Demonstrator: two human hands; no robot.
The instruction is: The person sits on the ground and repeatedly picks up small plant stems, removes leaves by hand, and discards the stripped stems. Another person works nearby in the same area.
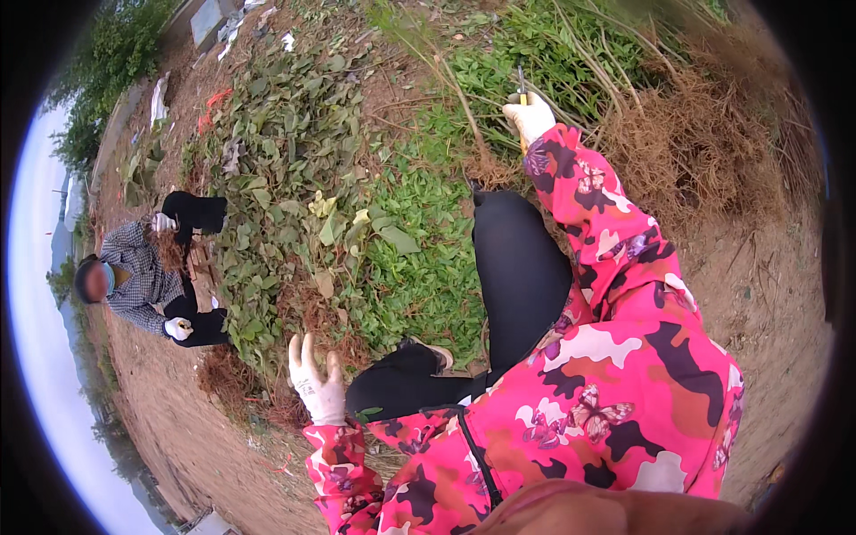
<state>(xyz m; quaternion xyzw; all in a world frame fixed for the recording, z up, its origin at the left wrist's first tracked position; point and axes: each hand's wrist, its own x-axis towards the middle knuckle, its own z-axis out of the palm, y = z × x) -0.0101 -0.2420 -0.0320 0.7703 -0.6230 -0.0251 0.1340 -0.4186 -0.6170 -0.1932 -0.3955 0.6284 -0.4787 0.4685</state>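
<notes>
My right hand (pixel 530 119), in a pale glove, is shut round a yellow-handled metal tool (pixel 522 85) at the upper right; the tool's exact kind is unclear. Beside it lie green leafy stems (pixel 555 40) and a thin bare-stemmed plant (pixel 466 110) with a brown root clump (pixel 493 168) near my knee. At the lower left, my left hand (pixel 317 384), in a white glove, has its fingers apart and holds nothing. It is just above brown roots (pixel 287 404) and broad wilting leaves (pixel 254 324). Small-leaved greenery (pixel 421 267) covers the ground between my hands.
A large heap of brown roots (pixel 695 147) lies at the right. At the left, a co-worker (pixel 144 274) in a checked shirt and white gloves holds a root clump (pixel 172 253). Pale scraps (pixel 159 100) and red netting or plastic (pixel 212 110) lie on bare soil.
</notes>
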